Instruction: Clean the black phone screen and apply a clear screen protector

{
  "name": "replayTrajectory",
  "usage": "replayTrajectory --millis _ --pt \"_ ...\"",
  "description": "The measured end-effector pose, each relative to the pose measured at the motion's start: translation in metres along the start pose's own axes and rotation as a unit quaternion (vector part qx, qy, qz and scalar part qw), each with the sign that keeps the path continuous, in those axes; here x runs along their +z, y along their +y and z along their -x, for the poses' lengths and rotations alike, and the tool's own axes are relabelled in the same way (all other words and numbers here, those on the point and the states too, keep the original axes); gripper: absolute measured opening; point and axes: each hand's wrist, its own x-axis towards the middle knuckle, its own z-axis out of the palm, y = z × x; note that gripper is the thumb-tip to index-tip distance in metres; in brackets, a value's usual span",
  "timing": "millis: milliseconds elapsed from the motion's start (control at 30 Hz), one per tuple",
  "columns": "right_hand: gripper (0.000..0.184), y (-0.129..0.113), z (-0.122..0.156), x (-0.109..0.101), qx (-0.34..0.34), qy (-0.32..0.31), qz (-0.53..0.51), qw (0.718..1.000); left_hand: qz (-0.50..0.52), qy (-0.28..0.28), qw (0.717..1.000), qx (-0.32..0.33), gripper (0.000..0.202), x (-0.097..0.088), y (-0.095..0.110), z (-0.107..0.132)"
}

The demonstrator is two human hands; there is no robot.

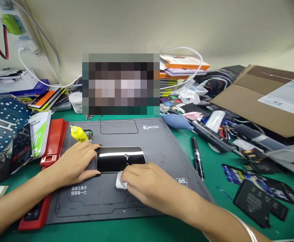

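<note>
A black, glossy smartphone lies flat and sideways on a grey work mat, its screen reflecting a bright band. My left hand grips its left end, thumb on the near edge and fingers on the far edge. Bunched in my right hand is a white wipe, at the near edge of the phone. The curled fingers of that hand hide the phone's lower right part. Just beyond my left hand, a small yellow bottle leans on its side on the mat.
Left of the mat runs a red tool stand. On the right lie a black pen, a blue air blower and black battery-like parts. A cardboard box stands back right. A white tub sits behind the mat.
</note>
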Motion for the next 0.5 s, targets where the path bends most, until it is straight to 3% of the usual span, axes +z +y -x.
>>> replayTrajectory --millis 67,167,267,367,433,500 --pt "0.022 -0.004 0.0 0.004 -0.035 0.045 -0.025 0.998 0.001 0.0 1.0 0.0 0.029 0.0 -0.001 0.0" --pt "0.019 0.0 0.0 -0.007 -0.056 0.125 -0.11 0.984 0.003 0.007 1.0 0.01 0.029 0.002 -0.003 0.001" --pt "0.015 0.013 0.0 -0.026 0.008 0.225 -0.169 0.96 0.009 0.019 1.0 0.023 0.031 0.004 -0.004 0.001" --pt "0.015 0.026 -0.001 -0.037 0.093 0.308 -0.161 0.933 0.013 0.025 0.999 0.027 0.032 0.003 -0.005 0.001" --pt "0.016 0.032 0.0 -0.037 0.08 0.287 -0.14 0.944 0.015 0.025 0.999 0.028 0.034 0.003 -0.006 0.001" --pt "0.017 0.035 0.0 -0.035 0.034 0.193 -0.104 0.975 0.016 0.022 0.999 0.027 0.035 0.002 -0.006 0.001"
